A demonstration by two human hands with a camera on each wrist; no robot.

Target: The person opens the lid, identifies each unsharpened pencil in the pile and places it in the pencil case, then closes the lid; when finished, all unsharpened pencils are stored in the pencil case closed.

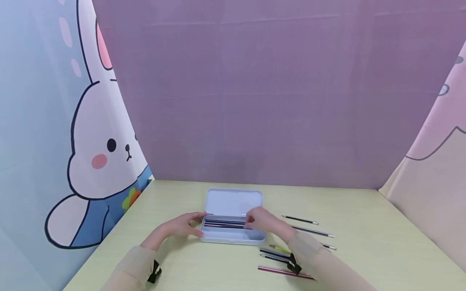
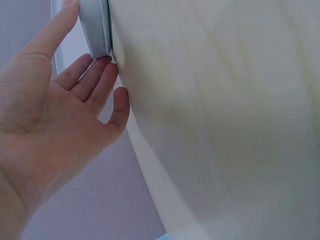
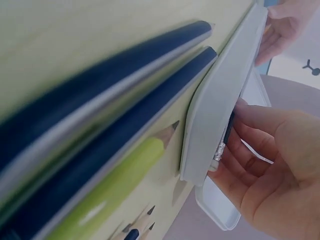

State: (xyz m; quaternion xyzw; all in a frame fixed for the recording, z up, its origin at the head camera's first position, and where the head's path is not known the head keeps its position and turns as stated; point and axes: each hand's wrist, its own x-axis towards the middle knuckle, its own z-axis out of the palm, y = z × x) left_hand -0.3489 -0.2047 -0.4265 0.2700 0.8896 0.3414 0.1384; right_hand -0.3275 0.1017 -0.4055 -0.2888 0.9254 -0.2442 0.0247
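Observation:
A white pencil case lies on the table with its lid raised at the back. Several pencils lie lengthwise in its long compartment. My left hand grips the case's left end, thumb at the near corner and a finger at the far one; in the left wrist view the other fingers rest against that end. Over the right part of the case, my right hand pinches a dark pencil with a metal ferrule and white eraser, low inside the wall. The rest of that pencil is hidden.
Right of the case, loose pencils lie on the table, among them a black one and a longer dark one. Nearer, partly under my right forearm, are a lime pencil, navy ones and dark red ones. A purple backdrop stands behind.

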